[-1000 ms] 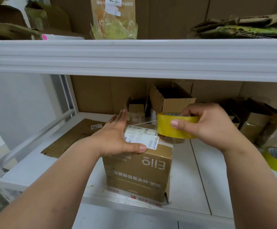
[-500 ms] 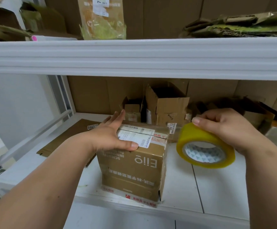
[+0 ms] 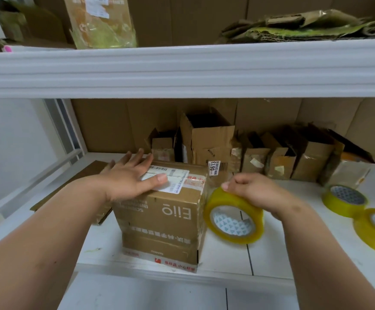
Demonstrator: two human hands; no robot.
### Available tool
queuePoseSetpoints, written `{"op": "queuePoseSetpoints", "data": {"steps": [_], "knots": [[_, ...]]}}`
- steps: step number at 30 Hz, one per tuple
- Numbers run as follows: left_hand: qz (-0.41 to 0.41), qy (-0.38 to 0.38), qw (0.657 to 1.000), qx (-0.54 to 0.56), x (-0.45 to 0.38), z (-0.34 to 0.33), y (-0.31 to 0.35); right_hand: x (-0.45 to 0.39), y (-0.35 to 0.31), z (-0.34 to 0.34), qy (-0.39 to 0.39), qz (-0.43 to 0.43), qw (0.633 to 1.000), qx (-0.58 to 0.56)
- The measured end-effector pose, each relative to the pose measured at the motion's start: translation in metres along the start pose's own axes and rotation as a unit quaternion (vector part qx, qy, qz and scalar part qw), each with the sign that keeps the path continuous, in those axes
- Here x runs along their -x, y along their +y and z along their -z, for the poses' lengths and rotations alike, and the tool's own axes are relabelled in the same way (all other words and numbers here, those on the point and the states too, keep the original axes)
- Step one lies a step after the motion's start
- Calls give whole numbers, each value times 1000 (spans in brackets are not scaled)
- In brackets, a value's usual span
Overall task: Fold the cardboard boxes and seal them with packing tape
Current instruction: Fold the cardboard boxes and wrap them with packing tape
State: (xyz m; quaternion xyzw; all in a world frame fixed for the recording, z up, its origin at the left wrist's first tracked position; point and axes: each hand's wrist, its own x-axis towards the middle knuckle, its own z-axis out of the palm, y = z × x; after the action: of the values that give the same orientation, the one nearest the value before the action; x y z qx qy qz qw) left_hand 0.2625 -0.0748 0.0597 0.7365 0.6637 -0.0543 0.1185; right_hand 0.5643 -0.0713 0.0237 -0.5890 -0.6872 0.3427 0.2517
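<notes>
One box (image 3: 159, 211) (stiff, probably light) is pressed flat-fingered by the left hand (image 3: 128, 177); the tape roll (image 3: 233, 218), best gripped across its rim, is held by the right hand's (image 3: 255, 193) curled fingers.

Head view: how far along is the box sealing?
Done: the brown cardboard box is folded shut, clear tape over its top. In hand: the left hand presses flat on its top; the right hand grips the yellow tape roll beside it. Left: small open boxes at the shelf's back are unsealed.
</notes>
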Motion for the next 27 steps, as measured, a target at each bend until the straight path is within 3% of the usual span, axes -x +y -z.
{"op": "queuePoseSetpoints", "data": {"steps": [4,7,13,17,22,27], "knots": [[33,78,991,-102,-4,-8,11,-7,-5,-15,11,12,999,35],[-43,145,986,-66,-3,-25,32,-10,-8,-23,13,19,999,47],[-49,67,996,-20,1,-20,41,-6,-5,-34,40,20,998,52],[-56,39,996,-55,4,-14,46,4,-12,-35,29,21,999,-33],[-32,94,993,-61,11,-15,58,21,-8,-31,-37,9,988,-151],[-103,50,993,-3,17,-7,33,29,2,-51,-119,35,956,-266]]}}
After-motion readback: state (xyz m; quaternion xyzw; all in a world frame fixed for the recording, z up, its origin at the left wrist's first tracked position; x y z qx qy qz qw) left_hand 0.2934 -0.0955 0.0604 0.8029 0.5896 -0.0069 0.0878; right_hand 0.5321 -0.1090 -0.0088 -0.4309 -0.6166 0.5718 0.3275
